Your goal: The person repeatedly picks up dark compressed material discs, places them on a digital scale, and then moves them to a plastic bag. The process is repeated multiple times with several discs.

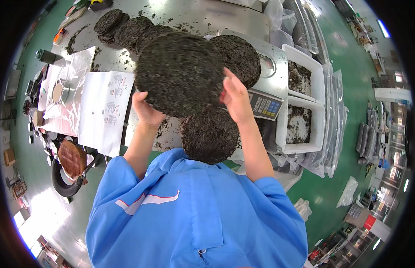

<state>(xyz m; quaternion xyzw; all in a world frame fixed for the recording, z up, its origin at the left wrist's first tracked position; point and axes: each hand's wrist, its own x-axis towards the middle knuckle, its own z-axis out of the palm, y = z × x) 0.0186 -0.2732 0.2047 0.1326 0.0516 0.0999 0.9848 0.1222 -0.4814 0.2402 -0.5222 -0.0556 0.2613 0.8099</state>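
A large round disc of dried seaweed (pixel 177 73), blurred, is raised above the table in front of me. My left hand (pixel 147 110) grips its lower left edge, thumb on the upper face. At the disc's right edge is my right hand (pixel 237 97), with its fingers extended; whether they press on the disc is unclear. Behind the raised disc, another seaweed disc (pixel 239 60) rests on the platform of a digital scale (pixel 278 63). Nearer my chest is a further seaweed disc (pixel 210 135) by the table's front edge.
Several seaweed discs (pixel 127 31) lie overlapping at the back left. Printed plastic bags (pixel 103 110) are stacked at the left, near a dark bottle (pixel 44 56). Two white bins (pixel 316 125) with seaweed scraps stand right of the scale, beside large clear bags (pixel 331 134). A chair (pixel 71 160) stands at the left.
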